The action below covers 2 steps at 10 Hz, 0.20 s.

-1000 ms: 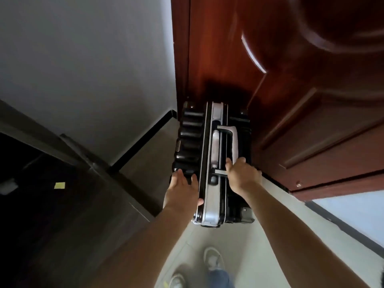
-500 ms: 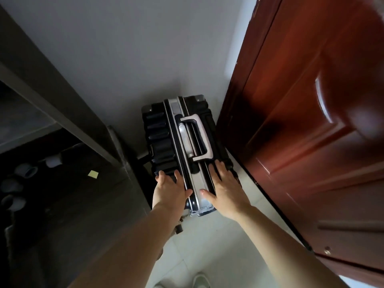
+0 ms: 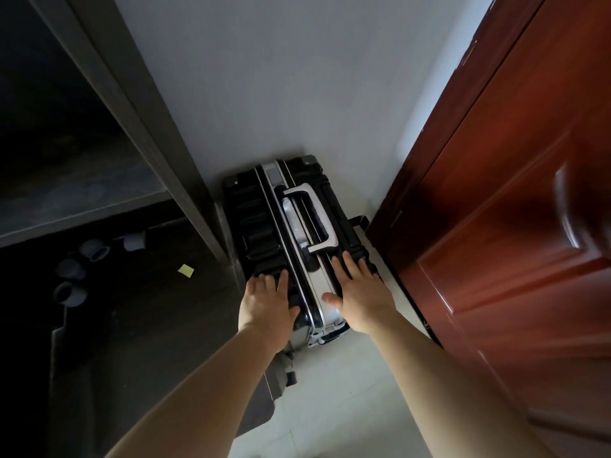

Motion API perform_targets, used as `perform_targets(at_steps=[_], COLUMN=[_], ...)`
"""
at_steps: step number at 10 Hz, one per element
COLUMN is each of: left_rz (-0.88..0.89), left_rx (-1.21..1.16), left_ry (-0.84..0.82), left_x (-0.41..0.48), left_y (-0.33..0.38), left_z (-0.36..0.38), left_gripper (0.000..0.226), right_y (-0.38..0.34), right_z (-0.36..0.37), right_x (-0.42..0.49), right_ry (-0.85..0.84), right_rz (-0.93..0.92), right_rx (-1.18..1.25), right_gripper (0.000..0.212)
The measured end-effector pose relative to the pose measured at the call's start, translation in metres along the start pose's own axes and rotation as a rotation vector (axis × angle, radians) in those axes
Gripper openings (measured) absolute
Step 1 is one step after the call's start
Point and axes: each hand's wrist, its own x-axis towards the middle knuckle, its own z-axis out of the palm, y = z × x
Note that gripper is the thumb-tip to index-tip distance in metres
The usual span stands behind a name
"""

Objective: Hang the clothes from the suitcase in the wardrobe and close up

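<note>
A black hard-shell suitcase [image 3: 261, 209] with a silver frame and a silver top handle [image 3: 319, 219] stands upright and closed against the white wall. It sits between the dark wardrobe [image 3: 139, 104] on the left and a red-brown door on the right. My left hand [image 3: 267, 302] lies flat on the near left part of its top, thumb on the near edge. My right hand [image 3: 358, 292] rests flat on the silver frame just below the handle, fingers spread. No clothes are visible.
The red-brown door [image 3: 496, 226] stands close along the suitcase's right side. Inside the wardrobe's dark bottom lie several grey rolled items [image 3: 94, 251] and a yellow note [image 3: 185, 270]. Pale floor tiles [image 3: 330, 391] lie under my arms.
The suitcase has moved from in front of the door to the wall beside the wardrobe. My right hand has let go of the handle and now lies flat on top.
</note>
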Motion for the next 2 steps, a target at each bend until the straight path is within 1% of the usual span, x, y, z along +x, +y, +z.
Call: perform_targets(at_steps=[1, 2], left_rz=[-0.01, 0.0], left_rx=[-0.106, -0.251], left_ry=[-0.053, 0.133], left_x=[-0.007, -0.024], left_y=[-0.01, -0.023], left_z=[-0.004, -0.021], left_gripper=[0.07, 0.06], right_y=[-0.011, -0.027], right_z=[-0.002, -0.018], right_x=[-0.012, -0.034], right_ry=[0.061, 0.132], right_rz=[0.032, -0.006], right_rx=[0.023, 0.164], right_gripper=[0.071, 0.07])
